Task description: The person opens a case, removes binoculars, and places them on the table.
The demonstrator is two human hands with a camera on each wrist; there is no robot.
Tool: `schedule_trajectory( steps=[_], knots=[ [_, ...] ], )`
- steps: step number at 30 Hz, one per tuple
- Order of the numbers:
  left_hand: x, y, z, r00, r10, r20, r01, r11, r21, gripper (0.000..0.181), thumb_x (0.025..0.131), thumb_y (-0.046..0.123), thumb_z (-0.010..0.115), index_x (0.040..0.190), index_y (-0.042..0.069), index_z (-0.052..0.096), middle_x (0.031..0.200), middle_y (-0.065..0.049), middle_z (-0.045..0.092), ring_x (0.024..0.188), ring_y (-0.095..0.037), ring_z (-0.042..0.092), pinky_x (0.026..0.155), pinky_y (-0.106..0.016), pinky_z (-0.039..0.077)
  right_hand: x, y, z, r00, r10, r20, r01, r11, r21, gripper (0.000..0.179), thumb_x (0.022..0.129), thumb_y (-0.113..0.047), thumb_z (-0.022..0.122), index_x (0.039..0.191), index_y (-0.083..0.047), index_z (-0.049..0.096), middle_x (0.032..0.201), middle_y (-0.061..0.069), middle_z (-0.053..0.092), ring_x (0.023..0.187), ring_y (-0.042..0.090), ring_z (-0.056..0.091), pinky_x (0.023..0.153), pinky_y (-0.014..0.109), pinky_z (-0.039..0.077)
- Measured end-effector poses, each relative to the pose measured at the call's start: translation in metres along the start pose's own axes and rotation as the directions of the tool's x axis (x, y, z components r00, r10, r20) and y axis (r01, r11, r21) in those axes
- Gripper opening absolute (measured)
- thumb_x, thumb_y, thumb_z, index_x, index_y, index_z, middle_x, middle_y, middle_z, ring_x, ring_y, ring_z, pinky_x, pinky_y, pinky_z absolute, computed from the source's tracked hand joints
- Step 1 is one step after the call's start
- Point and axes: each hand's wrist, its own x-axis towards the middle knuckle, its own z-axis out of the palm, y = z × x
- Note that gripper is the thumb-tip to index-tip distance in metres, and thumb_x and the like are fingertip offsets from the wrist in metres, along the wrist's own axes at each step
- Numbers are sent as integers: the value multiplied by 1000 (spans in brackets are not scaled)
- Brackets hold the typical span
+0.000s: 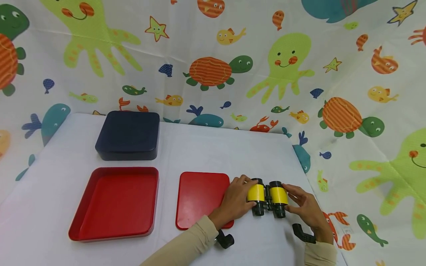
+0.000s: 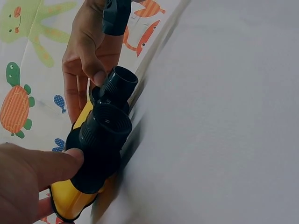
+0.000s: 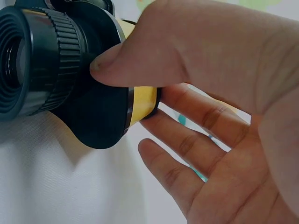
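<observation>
Yellow and black binoculars (image 1: 256, 193) are held between both hands at the right of the table, eyepieces toward the person. My left hand (image 1: 237, 197) grips the left barrel, thumb by the eyepiece end and fingers at the far end. On the opposite barrel, my right hand (image 1: 304, 207) pinches with its thumb near the eyepiece and fingertips at the far end. The right wrist view shows that thumb on the black housing (image 3: 100, 112), with some other fingers apart from it. In the left wrist view the eyepieces (image 2: 106, 123) point toward the camera.
Left of the binoculars lies a flat red lid (image 1: 199, 199), partly beneath the left forearm. Farther left stands a red open tray (image 1: 116, 207), with a dark navy box (image 1: 128, 135) behind it. A sea-animal patterned cloth (image 1: 213, 44) hangs behind the white table (image 1: 219, 147).
</observation>
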Motion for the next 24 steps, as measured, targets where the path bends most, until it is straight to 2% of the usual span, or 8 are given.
schedule_trajectory(
  steps=[4,7,10,16,18,20,22,24],
  knots=[
    [-1,1,0,1000,7,-3,-7,1000,20,68,88,29,88,149,16,62,136,-4,63,116,-19,59,90,-23,56,-1,-2,0,1000,25,0,-25,1000,-7,80,82,5,84,155,-11,54,163,16,48,147,26,50,110,6,40],
    [0,1,0,1000,9,-1,-9,999,34,68,89,30,88,150,16,61,136,-3,63,116,-19,59,90,-24,56,-1,-5,-1,999,40,3,-40,999,-29,80,83,3,83,156,-14,54,163,12,48,148,24,48,114,12,40],
    [1,2,-2,1000,7,13,-7,999,53,69,89,32,88,150,17,60,137,-3,63,116,-19,60,91,-25,55,-1,-7,-1,999,45,7,-44,997,-57,80,83,3,83,156,-16,54,163,11,49,149,27,46,119,23,40],
    [2,2,-10,999,11,50,-15,996,85,73,88,36,88,152,18,58,137,-2,66,115,-20,61,96,-31,53,0,-14,-1,999,43,-1,-43,994,-98,80,84,3,83,156,-13,53,164,14,47,153,39,40,123,57,32],
    [1,1,-14,998,15,62,-20,997,81,75,89,37,88,154,18,56,139,-1,65,118,-20,61,99,-33,53,-1,-17,-1,999,28,-16,-30,991,-127,79,85,2,83,156,-12,53,163,15,47,152,39,41,122,60,33],
    [0,1,-19,997,18,70,-23,997,75,76,89,38,87,155,18,54,142,-2,65,120,-20,61,102,-36,53,-1,-20,-1,999,-1,-33,-5,987,-162,78,85,0,83,156,-12,53,163,15,48,150,33,43,124,50,38],
    [-1,0,-25,997,20,70,-25,997,71,76,89,38,87,155,18,54,144,-2,63,122,-21,61,103,-38,53,-2,-22,-1,998,-42,-50,32,982,-184,77,85,-1,84,155,-12,54,161,14,50,148,16,46,122,29,41],
    [-2,-1,-30,997,16,73,-21,998,67,76,91,38,86,156,19,53,146,-2,62,124,-22,60,104,-39,53,-1,-26,0,994,-87,-62,74,978,-194,75,86,-2,84,155,-13,55,160,14,51,141,-2,44,115,9,38]
  ],
)
